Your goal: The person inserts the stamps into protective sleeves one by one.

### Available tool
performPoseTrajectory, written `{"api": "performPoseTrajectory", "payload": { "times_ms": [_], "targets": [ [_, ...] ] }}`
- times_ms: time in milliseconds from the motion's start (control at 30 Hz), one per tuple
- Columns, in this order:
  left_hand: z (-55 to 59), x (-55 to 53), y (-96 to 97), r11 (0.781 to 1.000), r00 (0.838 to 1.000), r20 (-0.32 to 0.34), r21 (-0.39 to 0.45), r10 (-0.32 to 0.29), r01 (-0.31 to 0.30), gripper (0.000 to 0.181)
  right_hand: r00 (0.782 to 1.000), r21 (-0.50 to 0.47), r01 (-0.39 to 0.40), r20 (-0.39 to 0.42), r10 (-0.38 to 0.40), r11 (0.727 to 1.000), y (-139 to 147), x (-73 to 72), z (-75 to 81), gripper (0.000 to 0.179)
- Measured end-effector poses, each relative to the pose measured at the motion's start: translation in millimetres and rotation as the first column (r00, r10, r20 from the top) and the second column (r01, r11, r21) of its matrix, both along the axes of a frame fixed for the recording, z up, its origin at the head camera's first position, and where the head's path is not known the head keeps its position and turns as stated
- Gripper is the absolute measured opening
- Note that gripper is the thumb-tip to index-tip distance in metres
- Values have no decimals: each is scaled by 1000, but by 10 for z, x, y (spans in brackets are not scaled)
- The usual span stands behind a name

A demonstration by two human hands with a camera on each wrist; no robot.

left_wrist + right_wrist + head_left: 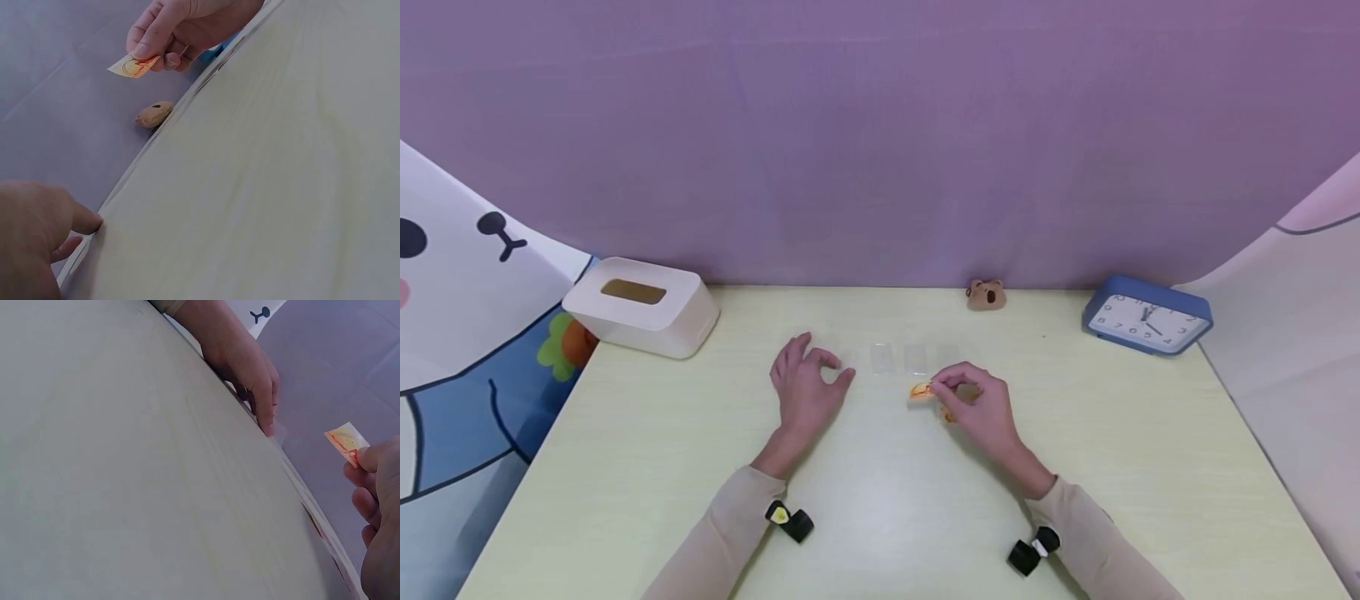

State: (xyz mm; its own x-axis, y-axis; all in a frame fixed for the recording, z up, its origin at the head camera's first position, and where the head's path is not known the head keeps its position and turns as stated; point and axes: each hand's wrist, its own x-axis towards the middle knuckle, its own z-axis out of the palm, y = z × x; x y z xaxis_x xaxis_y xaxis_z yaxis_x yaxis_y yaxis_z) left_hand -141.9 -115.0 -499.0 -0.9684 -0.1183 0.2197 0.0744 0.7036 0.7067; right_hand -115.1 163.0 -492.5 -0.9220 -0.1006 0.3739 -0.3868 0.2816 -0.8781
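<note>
Between thumb and fingers, my right hand (988, 412) pinches a small flat orange-and-yellow printed piece (921, 391), raised off the table in the right wrist view. Another orange printed piece (948, 414) lies beneath that hand, partly covered by it. My left hand (808, 387) rests on the table with fingers bent and a gap between thumb and index finger. Several clear thin rectangles lie in a row just beyond the hands, among them a left one (883, 358) and a middle one (915, 359). Beside the left index fingertip, the right wrist view shows a faint clear piece (281, 433).
A white tissue box (651, 304) stands at the table's back left. The brown animal-head figure (986, 295) sits at the back edge, with a blue clock (1148, 317) at the back right. Behind the pale table (880, 517) hangs a purple backdrop (880, 150).
</note>
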Motion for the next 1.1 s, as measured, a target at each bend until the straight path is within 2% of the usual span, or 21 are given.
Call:
{"api": "performPoseTrajectory", "payload": {
  "times_ms": [167, 333, 700, 800, 967, 1100],
  "targets": [
    [-23, 2, 2, 1000, 999, -48, 30, -9, 11, 14, 1000, -19, 0, 19, 0, 1000, -1, 10, 14, 10],
    [-18, 27, 23, 992, 995, -91, 116, -42, 53, 9, 999, -22, 11, 34, -10, 1000, 3, 13, 13, 9],
    [-11, 159, 105, 943, 984, -64, 282, -165, 176, 7, 997, -17, 37, 66, -36, 999, 2, 10, 36, 7],
    [-16, 190, 132, 932, 975, -80, 285, -210, 224, 9, 998, -15, 40, 57, -39, 999, 5, 6, 29, 7],
    [-46, 237, 179, 920, 950, -128, 243, -284, 308, 9, 998, -22, 43, 50, -42, 999, -1, 10, 28, 8],
    [-56, 286, 217, 908, 931, -135, 211, -339, 361, 8, 999, -20, 43, 21, -43, 999, -17, 22, 38, 9]
  ]
}}
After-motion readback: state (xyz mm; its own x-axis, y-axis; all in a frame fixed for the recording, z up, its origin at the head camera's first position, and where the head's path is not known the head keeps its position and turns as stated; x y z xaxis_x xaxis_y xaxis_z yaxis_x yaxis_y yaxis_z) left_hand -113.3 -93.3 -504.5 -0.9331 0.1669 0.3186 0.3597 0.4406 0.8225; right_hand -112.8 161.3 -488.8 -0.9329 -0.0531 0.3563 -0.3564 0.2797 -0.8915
